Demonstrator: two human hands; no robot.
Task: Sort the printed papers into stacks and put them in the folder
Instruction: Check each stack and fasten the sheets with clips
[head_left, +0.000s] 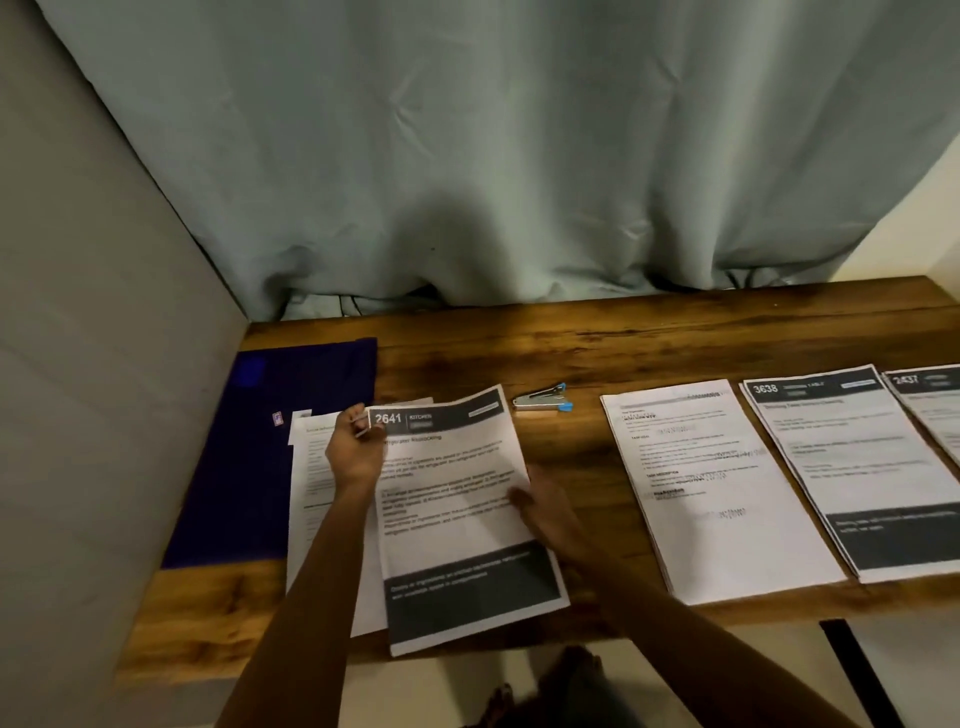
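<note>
My left hand (356, 452) pinches the top corner of the 2641 sheet (457, 499), just left of the stapler (543, 400). My right hand (545, 514) lies at its other edge, too blurred to tell whether it grips. Held by one corner, the sheet could crease or drag the papers beneath askew. The blue folder (270, 441) lies further left of the stapler and the sorted stacks (717, 493) to its right, on a wooden table (623, 343) before a grey curtain (467, 156).

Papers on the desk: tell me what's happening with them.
A person is sorting. The left hand pinches the top corner of the 2641 sheet and the right hand holds its right edge, above loose pages partly over the blue folder. Three stacks lie on the table to the right, a stapler between.
</note>
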